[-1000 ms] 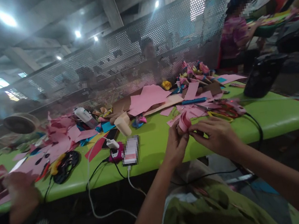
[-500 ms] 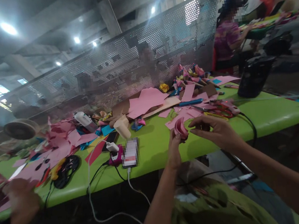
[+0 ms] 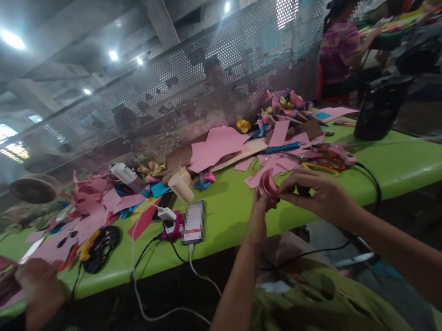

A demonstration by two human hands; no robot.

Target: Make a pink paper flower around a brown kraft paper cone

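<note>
A small curled pink paper piece point(image 3: 268, 185) is held above the front edge of the green table point(image 3: 408, 165). My left hand point(image 3: 258, 217) grips it from below with thumb and fingers. My right hand point(image 3: 318, 193) pinches its right side, fingers bent around it. A black cord point(image 3: 374, 188) loops down past my right wrist. Loose pink paper sheets point(image 3: 214, 147) lie just beyond my hands.
Scissors and a tool with red handles point(image 3: 328, 157) lie right of my hands. A phone point(image 3: 193, 223) on a white cable, a paper cup point(image 3: 180, 184) and pink scraps point(image 3: 88, 204) sit to the left. Another person's hand point(image 3: 37, 290) works at far left. A perforated metal screen point(image 3: 194, 87) backs the table.
My hands have shifted slightly with the pink piece. My right hand, spread open over it half a second ago, has closed back onto it.
</note>
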